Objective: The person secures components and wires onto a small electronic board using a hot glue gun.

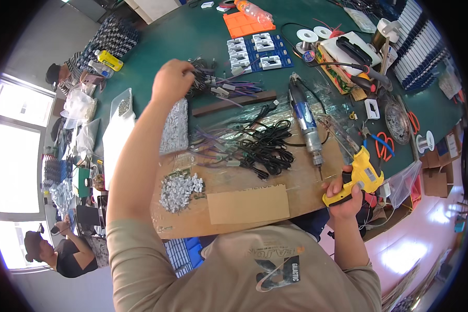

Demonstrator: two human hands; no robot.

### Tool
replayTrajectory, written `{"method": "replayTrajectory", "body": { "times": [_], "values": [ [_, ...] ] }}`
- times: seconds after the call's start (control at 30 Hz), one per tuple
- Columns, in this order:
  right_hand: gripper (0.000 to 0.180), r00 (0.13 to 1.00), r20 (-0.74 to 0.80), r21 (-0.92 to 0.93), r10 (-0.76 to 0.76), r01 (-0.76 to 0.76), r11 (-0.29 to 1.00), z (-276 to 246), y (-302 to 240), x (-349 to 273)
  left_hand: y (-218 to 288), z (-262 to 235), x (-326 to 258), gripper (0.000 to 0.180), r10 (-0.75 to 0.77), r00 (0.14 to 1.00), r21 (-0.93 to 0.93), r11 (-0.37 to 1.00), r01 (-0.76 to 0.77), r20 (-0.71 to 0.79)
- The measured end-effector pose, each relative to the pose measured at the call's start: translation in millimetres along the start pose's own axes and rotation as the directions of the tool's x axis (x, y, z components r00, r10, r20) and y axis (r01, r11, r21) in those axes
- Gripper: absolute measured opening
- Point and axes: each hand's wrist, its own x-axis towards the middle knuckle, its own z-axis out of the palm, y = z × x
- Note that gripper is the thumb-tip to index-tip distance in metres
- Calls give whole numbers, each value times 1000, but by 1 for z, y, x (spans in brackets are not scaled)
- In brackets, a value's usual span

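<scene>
My left hand (173, 79) reaches across the green table to the left end of a bundle of dark and purple cables (221, 86). Its fingers are curled at the cables; what lies between them is hidden. In my right hand (347, 200), near the front edge, is a yellow pistol-shaped glue gun (366, 171), gripped by its handle. A second heap of black cables (268, 148) with purple ends lies on the brown board (192, 221) before me. A blue and silver electric screwdriver (306, 119) rests right of that heap, bit toward me.
Small white connectors (179, 191) are piled beside a cardboard piece (248, 204). A dark bar (234, 103) lies between the cable groups. Behind are a blue jig with white blocks (255, 52) and an orange tray (244, 23). Pliers (377, 141) and scissors (384, 148) lie right. Two people sit left.
</scene>
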Motion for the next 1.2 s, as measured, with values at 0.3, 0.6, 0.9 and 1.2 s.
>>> {"method": "replayTrajectory", "body": {
  "times": [0.3, 0.6, 0.9, 1.2],
  "values": [
    [60, 1000, 8, -23, -24, 24, 999, -4, -5, -5, -24, -111, 9, 26, -583, 801, -835, 502, 224, -135],
    [61, 1000, -7, 46, 9, -8, 999, 12, 1, -3, 42, -173, -84, 21, -239, 970, -929, 366, 52, -40],
    [61, 999, 35, 4, -11, 11, 1000, -4, -6, 4, 165, -60, -203, 23, 167, 981, -509, 839, -192, -94],
    [60, 996, 83, -74, -44, 51, 996, -3, -2, 0, 171, -46, -252, 22, 87, 996, -411, 908, -79, 0]
  ]
}}
